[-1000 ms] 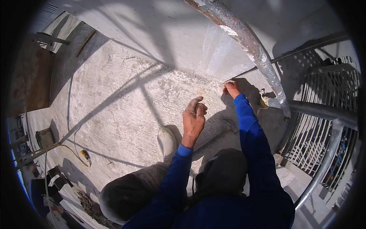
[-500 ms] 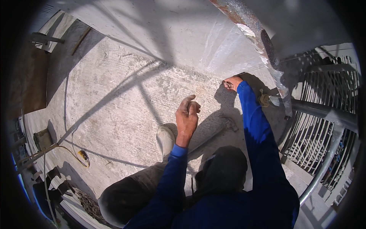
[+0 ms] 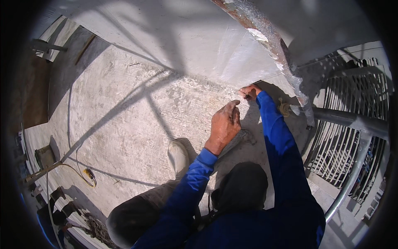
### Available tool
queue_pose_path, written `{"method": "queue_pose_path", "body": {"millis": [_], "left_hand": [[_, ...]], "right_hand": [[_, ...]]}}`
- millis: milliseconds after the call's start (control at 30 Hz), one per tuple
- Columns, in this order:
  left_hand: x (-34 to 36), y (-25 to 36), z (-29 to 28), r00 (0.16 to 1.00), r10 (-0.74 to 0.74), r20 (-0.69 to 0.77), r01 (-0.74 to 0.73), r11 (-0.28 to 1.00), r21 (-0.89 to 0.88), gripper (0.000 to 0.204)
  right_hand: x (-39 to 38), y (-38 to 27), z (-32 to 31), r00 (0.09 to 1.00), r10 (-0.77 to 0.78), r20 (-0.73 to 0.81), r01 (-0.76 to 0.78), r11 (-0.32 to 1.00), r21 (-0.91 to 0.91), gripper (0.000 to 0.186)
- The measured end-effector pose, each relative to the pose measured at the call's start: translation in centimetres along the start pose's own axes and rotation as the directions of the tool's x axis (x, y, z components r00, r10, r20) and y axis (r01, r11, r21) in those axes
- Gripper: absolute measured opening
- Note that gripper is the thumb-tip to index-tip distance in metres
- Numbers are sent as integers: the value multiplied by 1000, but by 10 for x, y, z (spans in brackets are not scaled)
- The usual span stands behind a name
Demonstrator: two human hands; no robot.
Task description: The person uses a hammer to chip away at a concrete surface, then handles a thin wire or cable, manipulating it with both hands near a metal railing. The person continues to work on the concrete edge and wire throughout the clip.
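My right hand (image 3: 250,91) reaches to the foot of the pale wall (image 3: 195,45), its fingers pinched together low by the floor. What they hold is too small to make out. A thin string (image 3: 273,76) runs along the wall from beside this hand toward the right. My left hand (image 3: 224,126) is raised over the floor, closer to me, with thumb and fingers curled together. Whatever may be between them does not show. Below it, in shadow, a hammer (image 3: 231,145) lies on the rough concrete floor (image 3: 120,99), partly covered by the hand.
A rusty, plaster-spattered pole (image 3: 271,47) slants down at the right, meeting a grey metal pipe (image 3: 344,119) with cord tied round it (image 3: 284,108). White slatted grating (image 3: 344,141) stands beyond. At left lie a yellow cable (image 3: 74,169) and a brown board (image 3: 36,91).
My left hand has moved right and slightly forward, nearer my right hand, and now covers part of the hammer. My right hand stays at the wall's foot with little movement.
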State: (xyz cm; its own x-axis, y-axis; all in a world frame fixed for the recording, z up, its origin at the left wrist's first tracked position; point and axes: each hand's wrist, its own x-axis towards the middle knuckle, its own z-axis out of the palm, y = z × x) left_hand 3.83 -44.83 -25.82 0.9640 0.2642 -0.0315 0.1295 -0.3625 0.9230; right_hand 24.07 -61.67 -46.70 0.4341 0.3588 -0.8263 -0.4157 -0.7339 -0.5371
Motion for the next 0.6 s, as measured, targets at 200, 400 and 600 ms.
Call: {"method": "queue_pose_path", "body": {"millis": [200,400,600], "left_hand": [[3,-9,-15,995,99,-27,-96,990,101,25],[-19,-24,-20,998,-58,-21,60,994,89,23],[-22,-21,-14,997,-80,-11,80,997,11,24]], "right_hand": [[6,-6,-2,1000,-18,22,22,984,-175,28],[11,-10,1,999,-31,-27,23,965,-260,29],[15,-16,4,998,-48,-28,35,931,-363,29]]}}
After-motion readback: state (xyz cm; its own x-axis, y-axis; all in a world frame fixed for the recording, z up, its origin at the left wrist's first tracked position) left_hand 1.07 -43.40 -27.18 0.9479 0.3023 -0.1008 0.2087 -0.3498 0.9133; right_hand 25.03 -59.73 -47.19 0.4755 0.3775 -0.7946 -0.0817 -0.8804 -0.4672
